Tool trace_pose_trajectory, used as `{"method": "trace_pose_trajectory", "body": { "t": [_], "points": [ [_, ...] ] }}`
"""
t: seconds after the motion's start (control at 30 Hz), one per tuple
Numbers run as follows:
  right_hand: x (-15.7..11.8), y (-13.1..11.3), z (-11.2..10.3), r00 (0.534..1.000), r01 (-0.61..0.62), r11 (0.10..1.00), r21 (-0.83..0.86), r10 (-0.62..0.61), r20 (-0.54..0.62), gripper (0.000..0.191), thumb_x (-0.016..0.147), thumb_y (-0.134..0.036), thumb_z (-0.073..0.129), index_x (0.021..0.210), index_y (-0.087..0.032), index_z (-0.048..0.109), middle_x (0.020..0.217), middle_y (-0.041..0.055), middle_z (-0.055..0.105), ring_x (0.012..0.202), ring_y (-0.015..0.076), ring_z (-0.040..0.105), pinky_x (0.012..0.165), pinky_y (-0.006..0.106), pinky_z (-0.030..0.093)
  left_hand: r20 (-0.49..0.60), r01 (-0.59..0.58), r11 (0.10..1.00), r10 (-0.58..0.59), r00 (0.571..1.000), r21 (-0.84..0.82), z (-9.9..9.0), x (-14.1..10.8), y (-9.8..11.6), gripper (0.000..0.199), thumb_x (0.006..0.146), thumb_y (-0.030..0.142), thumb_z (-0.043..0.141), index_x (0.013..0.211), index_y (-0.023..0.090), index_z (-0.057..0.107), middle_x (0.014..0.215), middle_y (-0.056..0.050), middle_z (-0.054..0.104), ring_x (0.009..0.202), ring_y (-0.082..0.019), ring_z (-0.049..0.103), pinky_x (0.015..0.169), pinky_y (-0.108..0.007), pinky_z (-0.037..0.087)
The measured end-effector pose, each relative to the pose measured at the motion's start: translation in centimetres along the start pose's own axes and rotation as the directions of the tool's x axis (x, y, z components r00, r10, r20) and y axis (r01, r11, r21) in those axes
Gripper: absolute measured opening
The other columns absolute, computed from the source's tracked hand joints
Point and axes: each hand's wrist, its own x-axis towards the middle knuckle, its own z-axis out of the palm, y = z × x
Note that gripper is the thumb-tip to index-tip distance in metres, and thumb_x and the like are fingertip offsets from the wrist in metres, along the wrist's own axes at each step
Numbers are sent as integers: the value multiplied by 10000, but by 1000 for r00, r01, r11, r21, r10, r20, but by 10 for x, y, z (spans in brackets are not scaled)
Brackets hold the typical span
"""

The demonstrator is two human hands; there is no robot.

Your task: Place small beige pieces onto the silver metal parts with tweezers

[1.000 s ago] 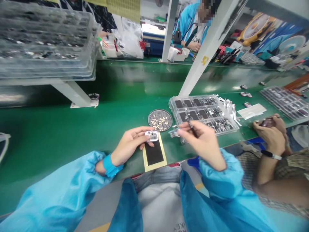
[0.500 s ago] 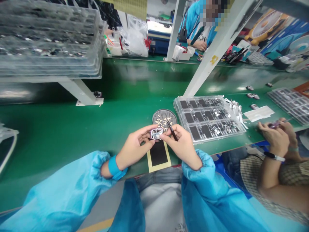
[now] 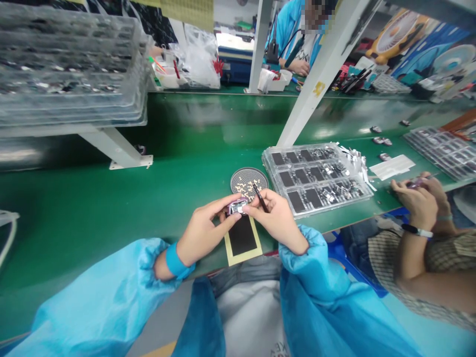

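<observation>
Between the thumb and fingers of my left hand point(image 3: 203, 229) is a small electronic device point(image 3: 237, 206) with a purple casing, its open side showing pale inner parts. My right hand point(image 3: 274, 216) is closed on a slim black tool point(image 3: 261, 198); whether it is a pair of tweezers I cannot tell. The right thumb and fingertips touch the device's right edge. Just beyond the hands sits a round grey perforated dish point(image 3: 234, 181) with many tiny cream-coloured pieces point(image 3: 245, 187). Beneath the hands lies a black pad with a yellow border point(image 3: 243, 238).
A clear compartment tray point(image 3: 316, 178) of screens and parts stands right of the dish. Stacked trays point(image 3: 70, 74) rest on a raised shelf at left. A white post point(image 3: 312, 74) slants down behind the tray. A co-worker's hands point(image 3: 418, 198) work at the right.
The device has tilted in my left hand, so more of its purple casing shows. The head view has shifted slightly. My right hand keeps the black tool.
</observation>
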Motion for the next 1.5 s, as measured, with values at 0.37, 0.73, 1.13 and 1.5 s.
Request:
{"method": "trace_pose_trajectory", "body": {
  "t": [0.37,0.73,1.13,1.5],
  "points": [
    [-5,-6,-6,978,179,980,-90,-187,-91,267,863,-416,762,808,-187,635,731,-13,618,630,115,564,587,244,466,53,209,912,-204,978,-354,-1,4,2,539,890,417,786,1353,173,654,1004,-75,767,874,-191,728,852,-257,573],
    [-24,-16,-28,884,467,884,18,-467,-21,125,1008,-325,618,1000,-236,706,811,18,686,656,140,648,576,285,518,154,314,795,-274,949,-519,-6,10,9,495,891,393,798,1300,141,679,818,-100,749,696,-135,672,569,-157,435],
    [-15,-15,-31,766,643,760,-95,-637,87,135,921,-151,711,1031,-226,737,960,63,741,925,224,706,848,421,576,221,310,804,-227,949,-508,-9,7,10,469,931,412,745,1315,151,678,804,-104,743,687,-145,630,588,-208,416],
    [-14,-14,-26,816,579,809,-105,-573,80,120,919,-187,724,1019,-251,742,967,49,758,944,220,719,874,425,605,235,308,810,-216,948,-499,-8,9,10,460,927,399,749,1302,140,688,810,-106,745,685,-163,650,564,-225,416]
  ]
}}
